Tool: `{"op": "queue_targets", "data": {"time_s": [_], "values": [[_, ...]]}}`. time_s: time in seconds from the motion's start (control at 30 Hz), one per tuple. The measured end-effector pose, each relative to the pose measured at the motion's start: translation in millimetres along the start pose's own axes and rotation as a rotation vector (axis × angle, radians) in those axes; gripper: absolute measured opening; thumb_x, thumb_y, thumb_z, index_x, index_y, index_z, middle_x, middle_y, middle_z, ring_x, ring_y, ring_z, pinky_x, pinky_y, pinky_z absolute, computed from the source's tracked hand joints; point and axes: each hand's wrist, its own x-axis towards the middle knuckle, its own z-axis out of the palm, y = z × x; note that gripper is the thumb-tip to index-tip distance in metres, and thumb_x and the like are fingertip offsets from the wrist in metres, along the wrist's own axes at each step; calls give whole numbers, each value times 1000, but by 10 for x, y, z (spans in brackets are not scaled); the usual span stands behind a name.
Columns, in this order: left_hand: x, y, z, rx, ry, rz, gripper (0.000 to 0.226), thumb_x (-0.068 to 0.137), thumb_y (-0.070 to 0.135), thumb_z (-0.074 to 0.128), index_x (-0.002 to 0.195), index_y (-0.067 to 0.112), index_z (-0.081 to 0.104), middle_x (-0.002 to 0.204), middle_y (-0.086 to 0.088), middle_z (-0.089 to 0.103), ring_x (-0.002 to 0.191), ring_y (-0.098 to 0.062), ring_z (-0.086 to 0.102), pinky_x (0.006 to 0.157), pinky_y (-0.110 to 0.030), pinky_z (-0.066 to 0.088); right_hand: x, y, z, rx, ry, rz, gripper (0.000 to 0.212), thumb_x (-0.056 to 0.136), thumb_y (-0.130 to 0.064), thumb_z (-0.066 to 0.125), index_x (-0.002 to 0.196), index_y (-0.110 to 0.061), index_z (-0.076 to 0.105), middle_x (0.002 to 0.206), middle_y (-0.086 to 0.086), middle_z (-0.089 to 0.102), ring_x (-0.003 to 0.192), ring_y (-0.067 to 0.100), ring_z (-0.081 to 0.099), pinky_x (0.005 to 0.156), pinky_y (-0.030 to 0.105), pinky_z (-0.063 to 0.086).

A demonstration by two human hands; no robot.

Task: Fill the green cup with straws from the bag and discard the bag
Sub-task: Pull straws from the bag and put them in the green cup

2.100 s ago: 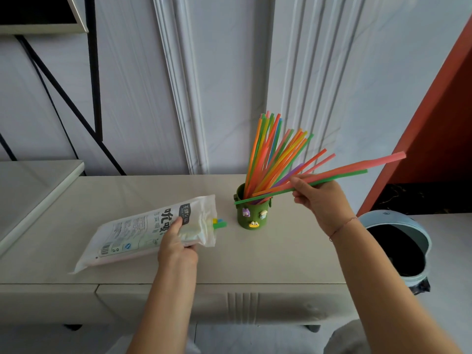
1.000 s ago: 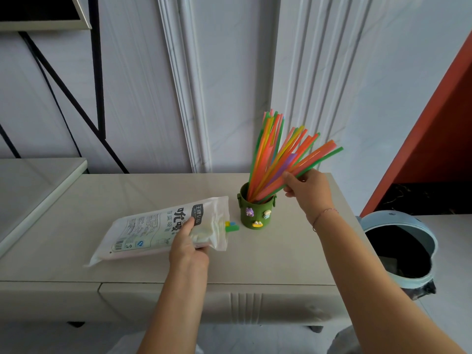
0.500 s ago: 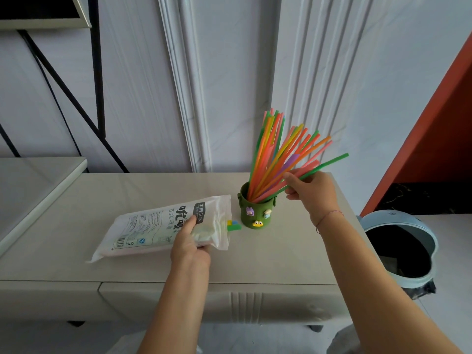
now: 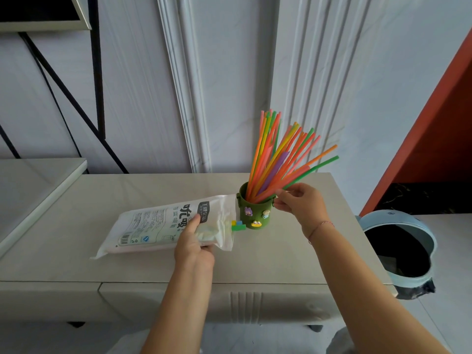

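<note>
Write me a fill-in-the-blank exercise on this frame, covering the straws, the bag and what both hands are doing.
1. The straws stand in a cup whose colour is ___.
2. The left hand grips the bag lying on the table, while the right hand pinches some of the ___.
3. The bin stands on the floor to the ___ of the table.

Missing words: green; straws; right.

Large Chinese characters "吮吸" on the bag [image 4: 153, 226], a dark tag "王牌亿品" beside them, smaller print unreadable.
</note>
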Motion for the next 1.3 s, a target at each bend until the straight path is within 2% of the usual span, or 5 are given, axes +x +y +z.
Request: {"op": "queue_targets", "data": {"time_s": [0.13,0.3,0.73,1.17,1.3], "values": [[-44,-19,3,11,8,25,41,76,8,78,113,14,62,106,-4,71,84,-18,69,87,-42,56,-118,65,10,50,-92,187,27,89,-22,61,100,4,59,77,11,63,66,23,63,68,32,60],[-188,-81,69,54,-27,159,27,74,8,80,93,19,66,100,2,73,84,-14,70,78,-34,57,-366,125,148,286,-442,518,27,93,-29,52,94,-3,62,81,13,63,70,24,64,64,34,59],[-284,-72,103,147,-153,355,54,73,12,82,124,20,64,113,7,73,102,-13,70,95,-39,53,-461,163,298,344,-433,315,6,90,-9,58,91,-5,62,77,8,64,61,13,61,57,21,54],[-128,95,10,-34,31,147,50,77,8,79,124,12,61,115,-2,71,82,-11,71,56,-26,58,-273,12,-83,350,-290,154,8,87,1,58,81,0,63,61,7,62,51,9,61,54,17,53],[-103,49,12,-58,38,61,47,76,6,78,120,12,61,117,-5,70,97,-19,70,70,-34,59,-290,15,-30,496,-331,197,6,89,-4,55,86,-1,60,64,7,60,53,10,59,54,17,52]]}}
